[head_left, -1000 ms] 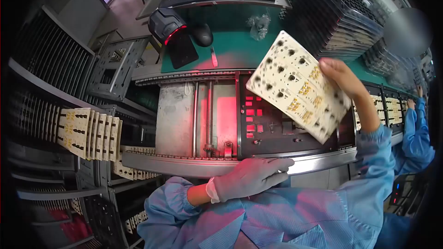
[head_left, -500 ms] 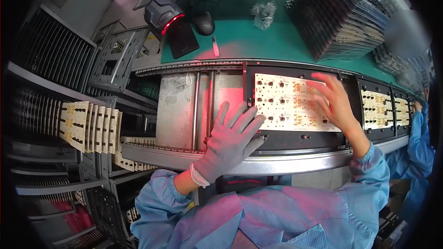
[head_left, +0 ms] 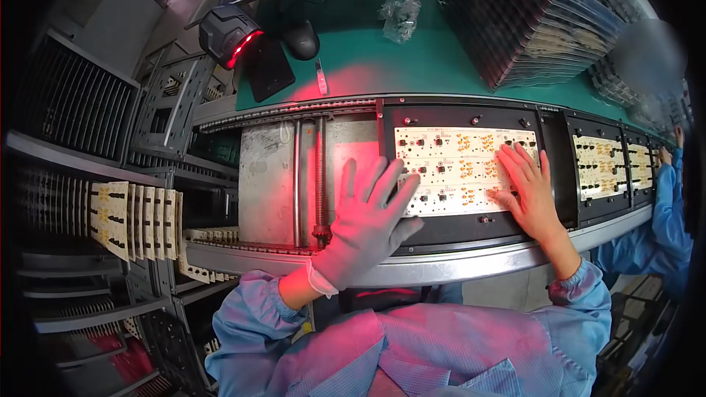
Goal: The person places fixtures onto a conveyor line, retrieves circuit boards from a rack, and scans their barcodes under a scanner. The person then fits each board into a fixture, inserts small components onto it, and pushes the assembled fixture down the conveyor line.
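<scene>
A cream circuit board (head_left: 448, 169) with black and orange components lies in a black carrier frame (head_left: 456, 234) on the conveyor. My left hand (head_left: 368, 217), in a grey glove, is open with fingers spread, its fingertips at the board's left edge. Bare, my right hand (head_left: 531, 195) rests over the board's right end, fingers stretched out across it. Neither hand grips anything. Part of the board's right side is hidden under the right hand.
Further right on the conveyor (head_left: 441, 270) sits another framed board (head_left: 599, 167), with a co-worker's sleeve (head_left: 665, 213) beyond. Stacked trays (head_left: 529, 26), a scanner (head_left: 229, 35) glowing red and a mouse (head_left: 301, 40) stand behind. Racked boards (head_left: 136, 220) are at left.
My right hand has come down from above the board onto its right end. The left hand stays at the left edge, with little movement. The camera view has shifted slightly.
</scene>
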`<state>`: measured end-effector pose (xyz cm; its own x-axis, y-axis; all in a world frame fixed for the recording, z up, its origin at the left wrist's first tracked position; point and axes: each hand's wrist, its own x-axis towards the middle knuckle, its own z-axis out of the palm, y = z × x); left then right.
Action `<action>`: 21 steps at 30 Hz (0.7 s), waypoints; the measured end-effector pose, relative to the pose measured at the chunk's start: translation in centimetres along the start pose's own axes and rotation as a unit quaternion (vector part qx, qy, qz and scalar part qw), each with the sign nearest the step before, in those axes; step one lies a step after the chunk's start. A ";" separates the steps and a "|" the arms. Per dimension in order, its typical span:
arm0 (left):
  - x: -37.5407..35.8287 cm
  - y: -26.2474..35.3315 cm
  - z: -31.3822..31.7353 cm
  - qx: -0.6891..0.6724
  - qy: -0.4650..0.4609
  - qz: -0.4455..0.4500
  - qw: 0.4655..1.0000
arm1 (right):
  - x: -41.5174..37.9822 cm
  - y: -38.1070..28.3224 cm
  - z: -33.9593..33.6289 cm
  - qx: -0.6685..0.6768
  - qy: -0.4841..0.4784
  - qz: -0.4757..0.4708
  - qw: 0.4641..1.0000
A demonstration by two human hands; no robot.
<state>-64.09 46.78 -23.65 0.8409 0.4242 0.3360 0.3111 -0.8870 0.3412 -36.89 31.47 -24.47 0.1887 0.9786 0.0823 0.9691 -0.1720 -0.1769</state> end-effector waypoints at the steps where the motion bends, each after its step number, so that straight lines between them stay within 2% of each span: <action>1: 0.3 -0.3 0.2 -0.001 -0.001 0.000 1.000 | 0.0 0.0 0.1 0.000 -0.001 0.001 1.000; 3: 0.7 -0.7 0.9 0.011 -0.034 0.020 0.999 | -0.1 -0.1 0.0 -0.030 0.006 -0.019 0.999; 8: 1.8 -0.9 0.9 -0.006 -0.042 0.046 0.998 | -0.4 0.1 -0.5 -0.031 -0.004 -0.042 0.999; 10: 2.4 -1.5 0.2 -0.087 -0.069 0.076 0.991 | -0.4 0.3 -0.9 -0.023 -0.006 -0.050 0.998; 13: 3.1 -2.1 0.3 -0.091 -0.068 0.071 0.991 | -0.6 0.9 -1.2 0.000 -0.025 -0.067 0.997; 14: 3.2 -1.9 0.5 -0.058 -0.024 0.087 0.994 | -0.8 1.5 -0.9 0.015 0.011 -0.042 0.999; 15: 3.5 -2.1 1.0 -0.062 -0.024 0.090 0.994 | -1.0 2.1 -0.8 0.028 0.047 -0.016 0.998; 17: 4.5 -2.9 2.3 -0.053 0.030 0.053 0.997 | -0.9 4.1 -0.9 0.011 0.143 0.020 0.990; 18: 5.7 -3.3 2.7 -0.104 0.070 0.038 0.991 | -0.4 5.3 -0.8 0.047 0.166 0.053 0.984; 19: 6.7 -3.5 3.1 -0.112 0.066 0.044 0.991 | 0.1 6.4 -0.8 0.083 0.191 0.085 0.974; 21: 8.6 -3.9 4.0 -0.010 0.105 0.019 0.994 | 1.7 7.9 -0.8 0.081 0.200 0.077 0.974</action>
<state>-56.30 53.13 -25.62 0.7409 0.4201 0.5241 0.2699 -0.9007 0.3404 -28.77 31.65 -24.94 0.4073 0.8152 0.4116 0.8931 -0.2614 -0.3661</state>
